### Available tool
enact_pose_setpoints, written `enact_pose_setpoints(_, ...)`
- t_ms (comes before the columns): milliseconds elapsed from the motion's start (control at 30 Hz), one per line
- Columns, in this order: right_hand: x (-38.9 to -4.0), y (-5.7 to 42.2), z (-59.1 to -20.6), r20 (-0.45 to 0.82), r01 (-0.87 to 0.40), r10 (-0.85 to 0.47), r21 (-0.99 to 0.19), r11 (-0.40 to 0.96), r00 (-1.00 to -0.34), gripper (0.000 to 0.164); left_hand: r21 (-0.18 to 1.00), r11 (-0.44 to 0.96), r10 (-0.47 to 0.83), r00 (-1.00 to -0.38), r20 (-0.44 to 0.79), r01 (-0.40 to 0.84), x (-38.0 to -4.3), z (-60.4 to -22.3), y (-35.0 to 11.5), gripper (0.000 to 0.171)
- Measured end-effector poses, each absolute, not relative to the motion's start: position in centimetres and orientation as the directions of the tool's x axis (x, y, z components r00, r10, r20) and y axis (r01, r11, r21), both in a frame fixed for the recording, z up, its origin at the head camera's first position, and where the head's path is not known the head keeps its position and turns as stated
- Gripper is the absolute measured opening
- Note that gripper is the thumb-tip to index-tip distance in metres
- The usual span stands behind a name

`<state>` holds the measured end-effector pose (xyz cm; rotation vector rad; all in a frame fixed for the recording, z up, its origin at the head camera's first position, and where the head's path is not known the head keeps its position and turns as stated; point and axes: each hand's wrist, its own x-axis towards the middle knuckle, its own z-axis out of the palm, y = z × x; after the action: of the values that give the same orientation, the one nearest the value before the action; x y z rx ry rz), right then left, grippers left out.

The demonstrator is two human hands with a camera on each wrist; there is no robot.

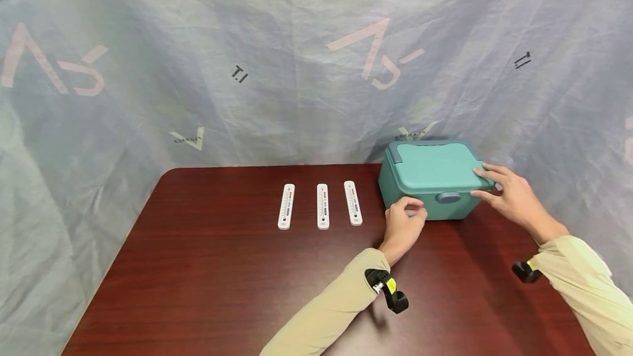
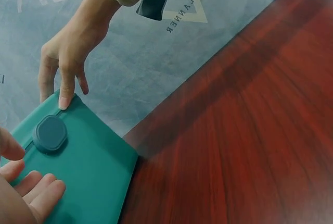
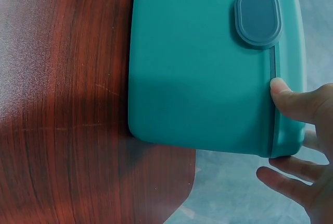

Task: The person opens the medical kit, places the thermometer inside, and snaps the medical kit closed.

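Observation:
A teal storage box (image 1: 435, 166) with a closed lid and a grey-blue oval latch (image 1: 448, 198) stands at the table's back right. At its right front corner, my right hand (image 1: 511, 194) grips the lid edge. The thumb (image 3: 291, 99) presses on the front seam while the other fingers lie around the corner. My left hand (image 1: 405, 227) is in front of the box's left front part, fingers loosely bent with nothing between them. In the left wrist view, its fingertips (image 2: 47, 193) overlap the box front below the latch (image 2: 50, 134).
Three white thermometers lie in a row left of the box: one on the left (image 1: 286, 206), one in the middle (image 1: 323, 206) and one nearest the box (image 1: 353, 202). A grey printed cloth (image 1: 296, 70) hangs behind the dark red wooden table (image 1: 207, 268).

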<state>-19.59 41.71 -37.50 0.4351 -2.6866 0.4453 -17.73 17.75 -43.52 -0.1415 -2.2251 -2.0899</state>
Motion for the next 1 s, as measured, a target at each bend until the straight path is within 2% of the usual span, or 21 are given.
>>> enact_pose_setpoints(200,-20.2,41.4,-37.3,0.406,-0.365,-0.246,-0.245,0.898,-0.88,0.057,0.997,0.025,-0.036,-0.997,0.067,0.066,-18.1,-43.3,18.6,0.011)
enact_pose_setpoints(433,-20.5,41.7,-37.2,0.402,-0.379,-0.264,-0.24,0.894,-0.877,0.057,0.982,-0.164,-0.031,-0.995,-0.094,-0.088,-18.6,-42.8,19.9,0.008)
enact_pose_setpoints(567,-20.3,41.8,-37.3,0.401,-0.374,-0.259,-0.242,0.895,-0.879,0.056,0.965,-0.209,-0.012,-0.986,-0.165,-0.159,-18.5,-42.5,20.6,0.008)
enact_pose_setpoints(833,-20.0,41.9,-37.6,0.416,-0.371,-0.256,-0.223,0.902,-0.872,0.057,0.923,-0.321,0.016,-0.976,-0.219,-0.213,-18.4,-42.2,22.0,0.01)
enact_pose_setpoints(1000,-19.9,41.9,-37.6,0.434,-0.369,-0.251,-0.212,0.905,-0.865,0.057,0.909,-0.344,0.02,-0.97,-0.243,-0.235,-18.5,-42.2,22.6,0.011)
